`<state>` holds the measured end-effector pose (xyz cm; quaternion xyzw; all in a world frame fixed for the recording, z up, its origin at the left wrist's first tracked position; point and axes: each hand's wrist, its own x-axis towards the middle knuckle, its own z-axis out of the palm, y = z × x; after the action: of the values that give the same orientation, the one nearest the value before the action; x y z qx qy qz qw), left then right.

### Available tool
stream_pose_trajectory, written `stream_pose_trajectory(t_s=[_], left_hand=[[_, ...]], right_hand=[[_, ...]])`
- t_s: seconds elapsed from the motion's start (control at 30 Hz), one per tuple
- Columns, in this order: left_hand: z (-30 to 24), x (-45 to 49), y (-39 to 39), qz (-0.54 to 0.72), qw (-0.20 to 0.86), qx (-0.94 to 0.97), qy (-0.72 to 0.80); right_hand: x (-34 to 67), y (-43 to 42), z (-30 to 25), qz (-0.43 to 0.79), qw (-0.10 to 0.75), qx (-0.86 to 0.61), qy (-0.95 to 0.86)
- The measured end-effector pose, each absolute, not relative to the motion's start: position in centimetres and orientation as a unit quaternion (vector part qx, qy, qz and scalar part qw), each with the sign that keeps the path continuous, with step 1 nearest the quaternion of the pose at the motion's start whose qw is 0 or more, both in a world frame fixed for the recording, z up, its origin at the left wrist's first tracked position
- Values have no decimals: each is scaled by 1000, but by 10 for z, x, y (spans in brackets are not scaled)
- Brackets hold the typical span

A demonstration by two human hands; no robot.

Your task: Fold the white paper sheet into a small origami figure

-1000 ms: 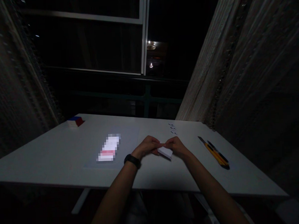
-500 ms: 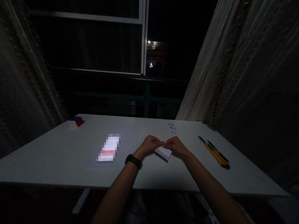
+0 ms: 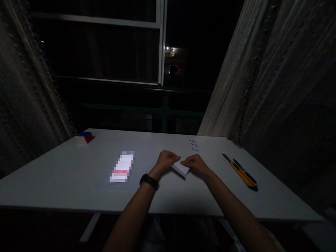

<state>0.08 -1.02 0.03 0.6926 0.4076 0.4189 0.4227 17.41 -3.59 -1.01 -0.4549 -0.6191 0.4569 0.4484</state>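
Between my hands is a small white folded piece of paper (image 3: 181,169), tilted a little above the table. My left hand (image 3: 167,161) pinches its far left edge, thumb and fingers together. On the other side my right hand (image 3: 195,162) grips the right edge with thumb and forefinger. The fingertips of the two hands are a short gap apart. A black band circles my left wrist. Part of the paper is hidden behind the fingers, and the dim light blurs its folds.
The white table (image 3: 59,174) carries a blurred-out bright screen (image 3: 122,167) on a pale sheet at left. A cube puzzle (image 3: 85,137) sits at the far left corner. At right lie a yellow utility knife (image 3: 243,175) and a dark pen (image 3: 244,167). Small dark marks (image 3: 194,145) show beyond my hands.
The fingertips have moved apart from each other along the paper. The paper has shifted slightly left and turned a little in my hands.
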Motion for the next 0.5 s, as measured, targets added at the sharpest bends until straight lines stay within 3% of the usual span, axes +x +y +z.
stream_pose_trajectory(t_s=[0.3, 0.5], left_hand=[[1, 1, -10, 422, 425, 685, 415], [0, -1, -6, 432, 420, 670, 435]], right_hand=[[173, -37, -5, 423, 449, -473, -629], [179, -38, -4, 498, 430, -453, -601]])
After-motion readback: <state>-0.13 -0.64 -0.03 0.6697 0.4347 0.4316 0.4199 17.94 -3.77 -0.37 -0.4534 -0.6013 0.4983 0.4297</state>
